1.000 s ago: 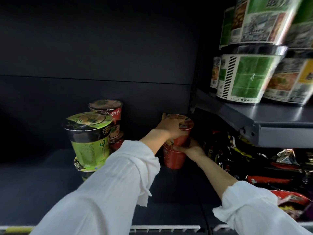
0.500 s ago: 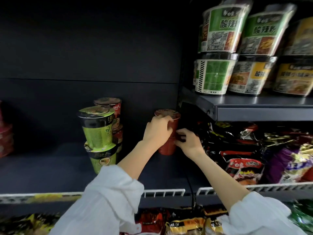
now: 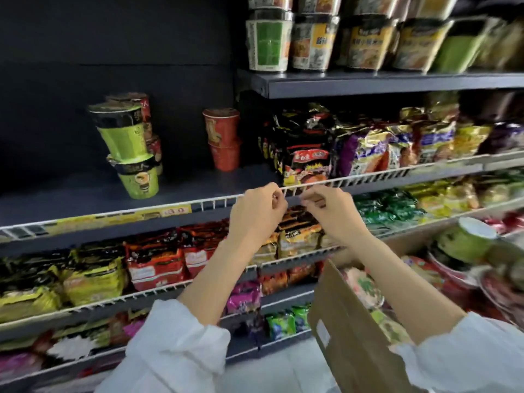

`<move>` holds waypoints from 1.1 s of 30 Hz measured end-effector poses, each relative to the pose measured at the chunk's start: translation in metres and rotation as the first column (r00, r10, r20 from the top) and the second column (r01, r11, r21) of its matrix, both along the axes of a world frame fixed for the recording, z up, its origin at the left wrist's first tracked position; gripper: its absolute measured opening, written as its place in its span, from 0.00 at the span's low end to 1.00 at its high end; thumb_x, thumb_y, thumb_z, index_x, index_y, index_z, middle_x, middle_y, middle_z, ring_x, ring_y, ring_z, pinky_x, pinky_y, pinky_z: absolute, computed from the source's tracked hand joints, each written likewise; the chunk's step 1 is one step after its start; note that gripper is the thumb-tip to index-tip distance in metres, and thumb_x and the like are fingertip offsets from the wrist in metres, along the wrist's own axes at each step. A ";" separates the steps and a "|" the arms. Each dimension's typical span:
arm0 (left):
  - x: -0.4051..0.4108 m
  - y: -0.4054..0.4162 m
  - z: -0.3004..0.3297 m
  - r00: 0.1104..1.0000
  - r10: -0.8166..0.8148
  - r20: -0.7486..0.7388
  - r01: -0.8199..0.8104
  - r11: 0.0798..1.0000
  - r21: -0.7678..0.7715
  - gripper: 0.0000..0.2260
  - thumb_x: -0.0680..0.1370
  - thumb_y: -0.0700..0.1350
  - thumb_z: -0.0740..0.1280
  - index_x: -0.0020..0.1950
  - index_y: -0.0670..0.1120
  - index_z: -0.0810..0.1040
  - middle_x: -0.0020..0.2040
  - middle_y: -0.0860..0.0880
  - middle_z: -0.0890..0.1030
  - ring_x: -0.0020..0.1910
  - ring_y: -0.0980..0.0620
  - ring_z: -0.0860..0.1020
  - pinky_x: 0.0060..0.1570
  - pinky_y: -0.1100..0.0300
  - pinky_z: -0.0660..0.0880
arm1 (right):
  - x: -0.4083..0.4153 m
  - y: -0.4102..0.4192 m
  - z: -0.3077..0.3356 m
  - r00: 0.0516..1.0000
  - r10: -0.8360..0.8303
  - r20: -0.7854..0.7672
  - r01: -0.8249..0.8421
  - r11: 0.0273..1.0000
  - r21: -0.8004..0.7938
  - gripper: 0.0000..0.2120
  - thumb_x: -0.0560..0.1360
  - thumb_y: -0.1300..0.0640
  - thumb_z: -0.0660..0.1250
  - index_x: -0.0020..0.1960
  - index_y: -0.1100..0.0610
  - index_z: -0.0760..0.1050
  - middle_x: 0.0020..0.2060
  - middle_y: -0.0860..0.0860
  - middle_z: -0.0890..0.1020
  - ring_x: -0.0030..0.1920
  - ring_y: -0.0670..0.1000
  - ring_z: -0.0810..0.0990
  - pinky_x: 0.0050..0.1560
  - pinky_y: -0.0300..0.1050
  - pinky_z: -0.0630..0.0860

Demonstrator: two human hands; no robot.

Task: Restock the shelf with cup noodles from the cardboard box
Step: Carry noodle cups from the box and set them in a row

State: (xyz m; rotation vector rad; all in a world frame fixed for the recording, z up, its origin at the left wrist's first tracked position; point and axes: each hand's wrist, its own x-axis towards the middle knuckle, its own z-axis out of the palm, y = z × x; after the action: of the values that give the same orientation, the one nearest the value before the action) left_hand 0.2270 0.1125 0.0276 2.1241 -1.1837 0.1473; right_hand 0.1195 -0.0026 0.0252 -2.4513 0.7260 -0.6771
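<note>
Two red cup noodles [image 3: 222,139] stand stacked at the back of the dark shelf [image 3: 85,194], the top one upright on the lower. To their left stand two stacked green cups [image 3: 127,148] with more red cups behind. My left hand [image 3: 256,215] and my right hand [image 3: 330,211] hover empty in front of the shelf's white wire rail, fingers loosely curled, well clear of the stack. The cardboard box [image 3: 354,336] sits at lower right with several cup noodles [image 3: 465,242] inside.
Noodle packets [image 3: 309,154] fill the shelf right of the red cups. Big bowl noodles [image 3: 269,43] line the shelf above. Lower shelves hold more packets [image 3: 156,265]. A white wire rail [image 3: 215,201] edges the shelf front.
Both hands let go of the red cup stack and pulled back out past the shelf's front rail. The view has backed away, and the cardboard box now shows.
</note>
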 end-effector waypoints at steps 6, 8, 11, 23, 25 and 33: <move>-0.093 -0.046 -0.032 0.987 -0.134 -0.085 0.145 0.980 0.135 0.08 0.79 0.48 0.60 0.50 0.48 0.78 0.46 0.50 0.82 0.43 0.49 0.80 0.39 0.57 0.78 | -0.118 -0.035 -0.039 0.966 -0.177 -0.190 0.199 0.974 0.103 0.10 0.77 0.62 0.63 0.55 0.59 0.80 0.49 0.54 0.82 0.47 0.49 0.78 0.47 0.36 0.68; -0.120 -0.067 -0.044 0.982 -0.155 -0.109 0.173 0.967 0.188 0.09 0.79 0.49 0.61 0.52 0.48 0.78 0.47 0.50 0.82 0.45 0.49 0.80 0.41 0.55 0.79 | -0.149 -0.053 -0.052 0.947 -0.203 -0.251 0.236 0.965 0.111 0.11 0.76 0.62 0.63 0.57 0.60 0.79 0.51 0.56 0.83 0.53 0.54 0.80 0.48 0.36 0.69; -0.154 -0.102 -0.071 0.975 -0.177 -0.134 0.209 0.936 0.285 0.10 0.78 0.49 0.63 0.56 0.47 0.78 0.50 0.49 0.82 0.48 0.49 0.80 0.46 0.52 0.79 | -0.182 -0.085 -0.073 0.923 -0.188 -0.337 0.242 0.962 0.126 0.13 0.75 0.61 0.65 0.58 0.61 0.78 0.54 0.57 0.82 0.56 0.56 0.79 0.49 0.41 0.70; -0.208 -0.218 -0.157 0.994 -0.108 -0.016 0.074 0.553 0.830 0.44 0.70 0.65 0.68 0.75 0.40 0.57 0.73 0.38 0.61 0.72 0.39 0.59 0.69 0.46 0.62 | -0.220 -0.216 -0.164 0.769 -0.037 -0.638 0.079 0.996 0.037 0.29 0.74 0.53 0.66 0.72 0.60 0.61 0.71 0.62 0.63 0.73 0.60 0.57 0.71 0.48 0.55; -0.205 -0.227 -0.163 0.998 -0.068 0.010 0.024 0.484 0.875 0.50 0.67 0.68 0.68 0.75 0.38 0.54 0.73 0.36 0.60 0.72 0.38 0.58 0.71 0.46 0.58 | -0.217 -0.232 -0.171 0.711 -0.042 -0.702 0.054 0.999 -0.005 0.32 0.74 0.50 0.67 0.72 0.60 0.60 0.71 0.65 0.59 0.73 0.62 0.53 0.72 0.49 0.52; -0.201 -0.247 -0.176 0.998 0.004 0.066 -0.059 0.493 0.868 0.53 0.62 0.72 0.68 0.74 0.38 0.58 0.66 0.37 0.67 0.63 0.39 0.67 0.63 0.48 0.65 | -0.195 -0.265 -0.197 0.618 0.078 -0.782 -0.066 0.997 0.047 0.31 0.72 0.48 0.69 0.66 0.61 0.60 0.70 0.71 0.56 0.74 0.66 0.50 0.73 0.53 0.48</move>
State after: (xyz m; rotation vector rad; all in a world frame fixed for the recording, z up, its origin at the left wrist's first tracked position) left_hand 0.0258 -0.1343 -0.1485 3.0379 -1.4270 -0.5193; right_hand -0.0757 -0.2680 -0.1719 -2.7009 0.9108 0.5244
